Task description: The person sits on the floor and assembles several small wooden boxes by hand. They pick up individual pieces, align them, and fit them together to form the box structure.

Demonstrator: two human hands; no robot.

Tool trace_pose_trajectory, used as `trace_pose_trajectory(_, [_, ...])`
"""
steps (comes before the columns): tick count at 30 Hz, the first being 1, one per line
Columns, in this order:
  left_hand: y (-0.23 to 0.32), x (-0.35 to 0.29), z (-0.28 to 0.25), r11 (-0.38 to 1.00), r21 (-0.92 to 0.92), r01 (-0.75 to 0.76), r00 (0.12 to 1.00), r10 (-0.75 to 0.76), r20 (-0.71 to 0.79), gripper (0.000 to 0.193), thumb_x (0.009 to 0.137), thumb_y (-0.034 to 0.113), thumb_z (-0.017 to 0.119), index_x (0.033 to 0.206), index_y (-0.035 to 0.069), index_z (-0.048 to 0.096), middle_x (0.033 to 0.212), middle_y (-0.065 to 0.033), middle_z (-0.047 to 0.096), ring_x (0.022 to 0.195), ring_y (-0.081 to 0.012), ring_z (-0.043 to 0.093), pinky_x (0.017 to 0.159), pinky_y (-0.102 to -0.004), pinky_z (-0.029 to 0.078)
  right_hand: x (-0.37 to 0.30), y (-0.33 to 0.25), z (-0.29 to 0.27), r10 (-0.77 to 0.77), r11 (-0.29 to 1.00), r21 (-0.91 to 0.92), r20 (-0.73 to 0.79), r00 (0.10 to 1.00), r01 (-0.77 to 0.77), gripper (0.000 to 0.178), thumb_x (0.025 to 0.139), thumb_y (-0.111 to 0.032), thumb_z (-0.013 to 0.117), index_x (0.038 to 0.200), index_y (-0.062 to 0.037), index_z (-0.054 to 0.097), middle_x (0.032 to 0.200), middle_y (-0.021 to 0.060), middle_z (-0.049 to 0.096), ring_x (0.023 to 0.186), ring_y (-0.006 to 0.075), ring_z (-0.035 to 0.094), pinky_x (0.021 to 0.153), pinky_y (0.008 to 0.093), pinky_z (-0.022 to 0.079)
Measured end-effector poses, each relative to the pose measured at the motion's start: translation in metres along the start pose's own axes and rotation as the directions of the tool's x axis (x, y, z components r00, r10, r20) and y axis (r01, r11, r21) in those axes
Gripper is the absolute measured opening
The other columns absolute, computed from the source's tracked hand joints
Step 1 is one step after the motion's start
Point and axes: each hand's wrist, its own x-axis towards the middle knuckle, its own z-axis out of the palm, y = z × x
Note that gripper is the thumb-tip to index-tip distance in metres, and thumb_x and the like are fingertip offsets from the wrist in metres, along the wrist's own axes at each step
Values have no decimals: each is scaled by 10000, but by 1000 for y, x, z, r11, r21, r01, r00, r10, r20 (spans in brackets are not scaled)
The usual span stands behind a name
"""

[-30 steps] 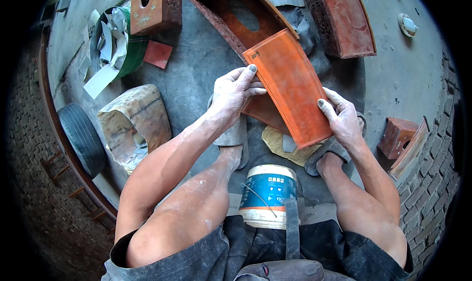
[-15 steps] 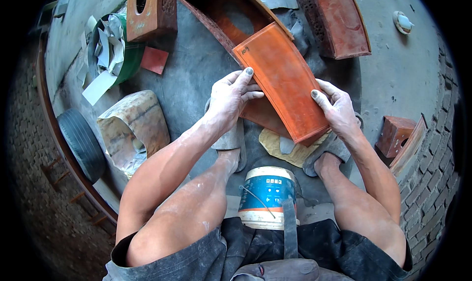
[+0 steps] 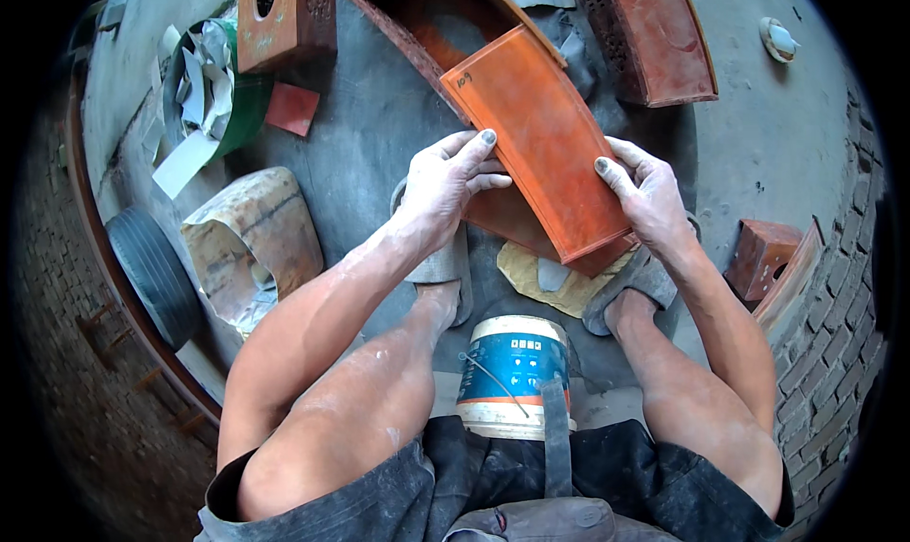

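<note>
A long orange-brown wooden panel (image 3: 536,144) lies slanted across an open wooden box (image 3: 403,30), covering its nearer part. The far end of the box stays uncovered and shows a dark inside with an oval opening. My left hand (image 3: 445,182) grips the panel's left edge, thumb on top and fingers curled beneath. At the right edge, my right hand (image 3: 649,191) pinches the panel with its thumb on the upper face. Pale dust coats both hands. The fingertips under the panel are hidden.
A blue-and-white bucket (image 3: 512,376) stands between my legs. To the left are a green bin (image 3: 248,116) of scraps, a cut-open container (image 3: 284,210) and a tire (image 3: 152,272). More wooden boxes (image 3: 654,40) stand at the far right, far left (image 3: 308,26) and right side (image 3: 763,253).
The panel has edged slightly farther away and to the left, over the box. My left thumb sits a little farther along its edge. The whole view has shifted slightly.
</note>
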Motion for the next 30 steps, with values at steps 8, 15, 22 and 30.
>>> trace_pose_trajectory(8, [-1, -1, 3, 997, 36, 67, 993, -70, 93, 338, 1028, 245, 603, 1214, -37, 601, 1105, -100, 684, 931, -169, 682, 824, -307, 592, 1, -9, 6, 50, 998, -36, -5, 999, -50, 348, 1002, -97, 622, 1305, 73, 605, 1111, 92, 709, 976, 93, 645, 879, 248, 530])
trace_pose_trajectory(15, [-11, 3, -1, 999, -10, 52, 997, -51, 49, 325, 1038, 260, 580, 1192, -25, 610, 1083, -96, 693, 936, -178, 690, 835, -313, 595, -7, -12, -19, 146, 982, -125, 49, 988, -139, 462, 991, -169, 628, 1377, 58, 519, 1150, 104, 685, 1056, 110, 621, 956, 276, 494])
trace_pose_trajectory(22, [-4, 0, 7, 996, -6, 93, 995, -93, 43, 319, 1040, 269, 573, 1185, -12, 623, 1096, -95, 701, 969, -181, 691, 860, -329, 586, -64, 20, -10, 333, 814, 453, 150, 931, -364, 545, 978, -212, 657, 1422, -11, 413, 1296, 111, 564, 1131, 217, 638, 877, 378, 613])
trace_pose_trajectory(30, [124, -5, -44, 411, 886, -215, 896, 445, 11, 389, 969, 291, 679, 1155, -48, 638, 1011, -127, 717, 886, -194, 711, 779, -324, 580, -55, 15, -13, 297, 836, 425, 182, 937, -347, 379, 1007, -199, 616, 1260, 34, 457, 1245, 158, 556, 1136, 244, 637, 870, 383, 629])
